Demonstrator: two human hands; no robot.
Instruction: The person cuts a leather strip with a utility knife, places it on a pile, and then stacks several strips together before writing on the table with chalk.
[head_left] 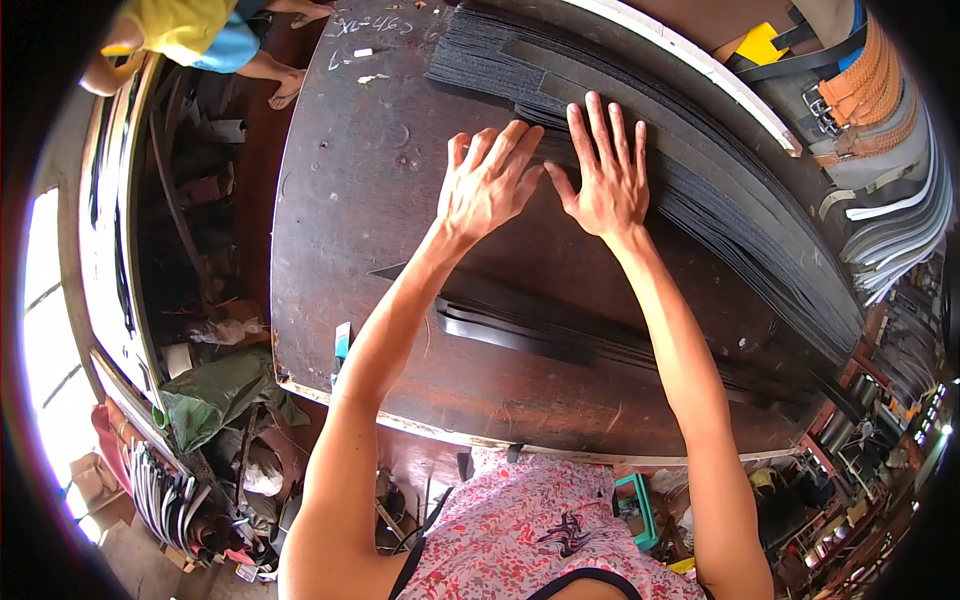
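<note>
A long stack of dark grey-black strips [720, 190] runs slantwise across the far side of the dark table, fanned into layers. My right hand [608, 180] lies flat on the strips with fingers stretched and slightly spread. Beside it, my left hand [490, 185] rests at the stack's near edge, fingers partly bent and apart, fingertips by the strips. The two thumbs nearly touch. Neither hand grips anything that I can see. Nearer to me lies a second, thinner bundle of glossy black strips [520, 330], partly behind my right forearm.
The dark table [350, 220] has chalk-like writing and small white scraps at its far left. A cutter-like tool with a blue part [342, 342] lies at the left edge. Brown braided belts [868, 90] and pale strips [890, 240] hang at right. Another person's foot [287, 90] shows at upper left.
</note>
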